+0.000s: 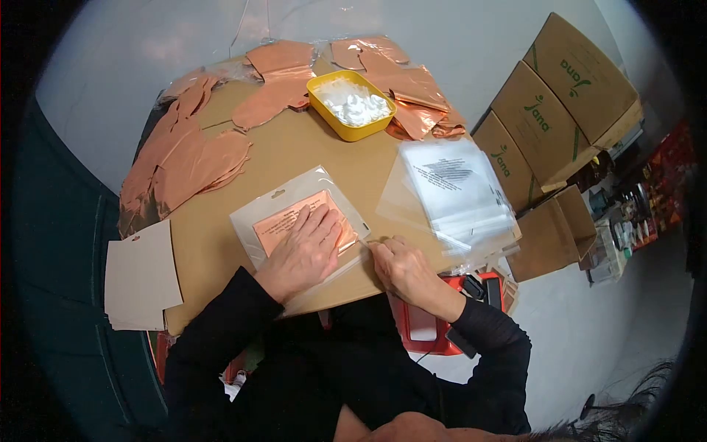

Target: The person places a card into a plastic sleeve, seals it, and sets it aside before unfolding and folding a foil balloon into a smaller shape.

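My left hand (305,247) lies flat, fingers stretched, on a folded copper-coloured foil piece (276,225) inside a clear plastic bag. Printed text shows through the bag, and a white card (254,208) with a hang hole sits behind the foil. At the bag's right edge, my right hand (401,267) is closed, thumb and fingers pinching the clear plastic (361,247). To the right lies a stack of clear printed bags (460,191).
Copper foil shapes (191,158) cover the table's left and back. A yellow tub (353,135) holds something white. White cards (140,276) lie at the left edge. Cardboard boxes (541,118) stand at right; a red container (423,331) is below the table edge (331,298).
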Demonstrator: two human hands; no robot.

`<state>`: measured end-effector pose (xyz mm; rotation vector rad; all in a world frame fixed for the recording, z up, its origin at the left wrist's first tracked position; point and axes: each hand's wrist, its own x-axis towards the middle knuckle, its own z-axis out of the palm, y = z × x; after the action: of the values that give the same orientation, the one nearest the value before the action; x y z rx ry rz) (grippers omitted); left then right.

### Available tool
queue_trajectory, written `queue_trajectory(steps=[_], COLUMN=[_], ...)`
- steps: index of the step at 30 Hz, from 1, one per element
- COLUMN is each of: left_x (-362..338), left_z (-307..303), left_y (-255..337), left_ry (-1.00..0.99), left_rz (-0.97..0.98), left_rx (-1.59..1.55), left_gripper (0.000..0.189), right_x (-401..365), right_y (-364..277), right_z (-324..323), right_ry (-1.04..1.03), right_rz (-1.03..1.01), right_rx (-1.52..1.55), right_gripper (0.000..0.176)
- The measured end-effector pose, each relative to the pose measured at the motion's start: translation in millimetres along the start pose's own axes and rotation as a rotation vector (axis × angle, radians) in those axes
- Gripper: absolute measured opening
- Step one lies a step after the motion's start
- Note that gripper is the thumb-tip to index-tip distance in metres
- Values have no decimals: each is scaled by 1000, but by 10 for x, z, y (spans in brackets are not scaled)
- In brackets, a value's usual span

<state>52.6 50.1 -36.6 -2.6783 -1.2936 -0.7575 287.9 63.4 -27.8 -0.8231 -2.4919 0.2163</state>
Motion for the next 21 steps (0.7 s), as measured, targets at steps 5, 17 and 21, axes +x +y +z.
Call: queue_trajectory(steps=[5,17,21], left_x=[0,95,119], left_z=[18,-69,-84], left_y=[-25,-17,-37], left_ry=[4,-89,-124], left_rz=[33,56,13], left_rx=[18,-21,-64], left_gripper=[45,47,44], right_x=[62,180,194], right_y=[99,308,339], right_z=[-31,-117,-112], right_ry=[-3,-42,-52], right_rz=[-47,-94,-98], right_rx=[72,103,110], right_gripper=[25,28,29])
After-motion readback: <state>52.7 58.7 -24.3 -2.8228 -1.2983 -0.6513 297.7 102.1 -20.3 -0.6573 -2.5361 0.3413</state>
